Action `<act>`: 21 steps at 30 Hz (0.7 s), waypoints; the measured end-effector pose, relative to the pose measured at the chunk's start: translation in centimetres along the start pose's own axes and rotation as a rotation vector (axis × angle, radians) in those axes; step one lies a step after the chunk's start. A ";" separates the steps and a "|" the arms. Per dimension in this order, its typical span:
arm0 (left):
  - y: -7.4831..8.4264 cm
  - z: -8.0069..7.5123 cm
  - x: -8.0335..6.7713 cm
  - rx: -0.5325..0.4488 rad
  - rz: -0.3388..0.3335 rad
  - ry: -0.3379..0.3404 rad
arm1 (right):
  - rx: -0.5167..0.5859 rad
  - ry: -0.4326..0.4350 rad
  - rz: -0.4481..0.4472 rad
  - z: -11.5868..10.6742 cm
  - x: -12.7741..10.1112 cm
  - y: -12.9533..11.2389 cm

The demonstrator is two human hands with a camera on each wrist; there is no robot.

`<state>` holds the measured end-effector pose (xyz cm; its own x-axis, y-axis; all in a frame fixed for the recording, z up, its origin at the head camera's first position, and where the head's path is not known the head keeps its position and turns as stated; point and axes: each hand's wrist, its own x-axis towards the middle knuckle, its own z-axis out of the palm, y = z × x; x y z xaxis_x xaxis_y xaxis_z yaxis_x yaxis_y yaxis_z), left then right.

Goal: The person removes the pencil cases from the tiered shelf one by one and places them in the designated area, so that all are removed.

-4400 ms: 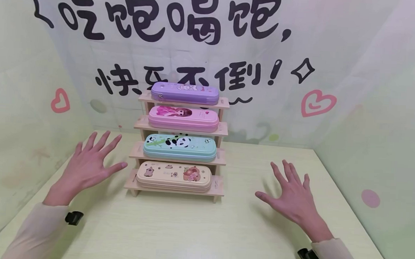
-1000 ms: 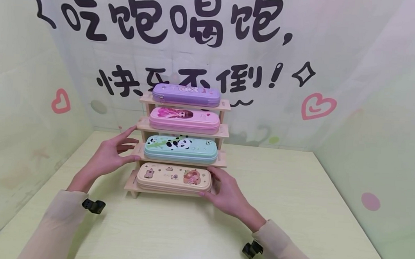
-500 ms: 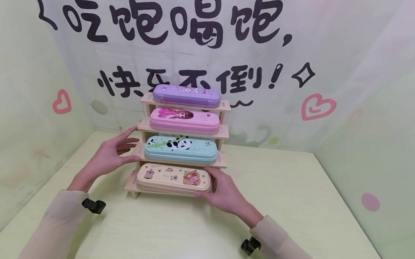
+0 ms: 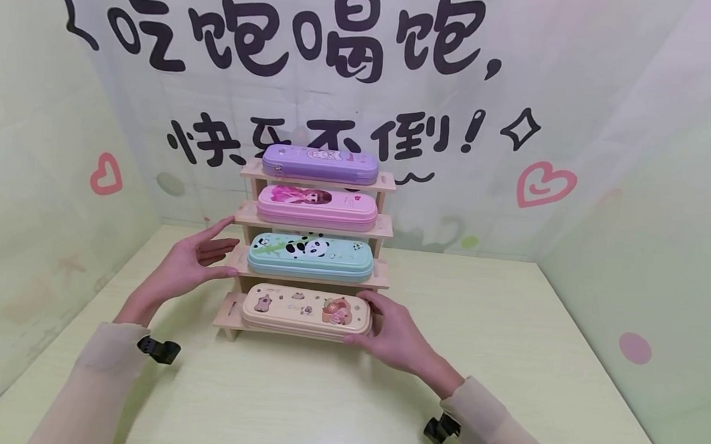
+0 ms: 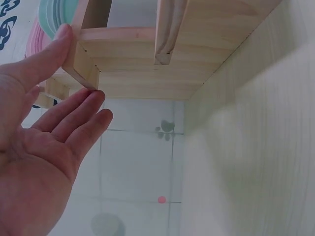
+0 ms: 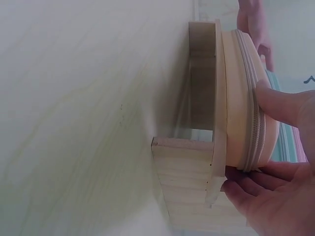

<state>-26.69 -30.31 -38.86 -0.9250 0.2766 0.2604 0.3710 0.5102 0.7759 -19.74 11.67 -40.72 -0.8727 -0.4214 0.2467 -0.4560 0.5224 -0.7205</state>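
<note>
Head view shows us a stepped wooden rack (image 4: 385, 227) of four shelves standing on the pale green counter (image 4: 505, 364), each shelf carrying one long zippered pencil case. On the rack's lowest shelf lies the cream rectangular pencil case with small cartoon animal prints (image 4: 306, 308); its right end juts just past the rack's right edge. Our right hand (image 4: 399, 337) pinches that end, thumb on the lid and fingers curled underneath, which the right wrist view confirms. Our left hand (image 4: 185, 267) is spread with straight fingers, touching the rack's left side at the second shelf from the bottom; the left wrist view shows the fingertips (image 5: 93, 98) against a shelf end.

Above the cream case sit a mint case with pandas (image 4: 309, 254), a pink case with a girl's portrait (image 4: 317, 206) and a purple case (image 4: 320, 163) on top.

We judge the rack light: a sideways tug could drag or tip it, sliding the upper cases off, since the left hand only rests against it. The one-ended pinch could also let the case sag and slip.
</note>
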 end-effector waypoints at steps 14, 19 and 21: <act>-0.2 -0.1 0.2 -0.029 0.004 -0.008 | 0.022 -0.048 -0.001 -0.3 0.4 0.4; -0.1 0.0 0.1 -0.029 -0.005 -0.006 | 0.069 -0.065 0.018 -0.3 0.5 0.6; -0.1 0.0 0.1 -0.033 -0.007 -0.005 | 0.083 -0.067 0.032 -0.3 0.5 0.7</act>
<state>-26.83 -30.37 -38.90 -0.9273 0.2772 0.2516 0.3611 0.4852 0.7963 -20.59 12.06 -40.85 -0.8718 -0.4553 0.1806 -0.4092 0.4743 -0.7795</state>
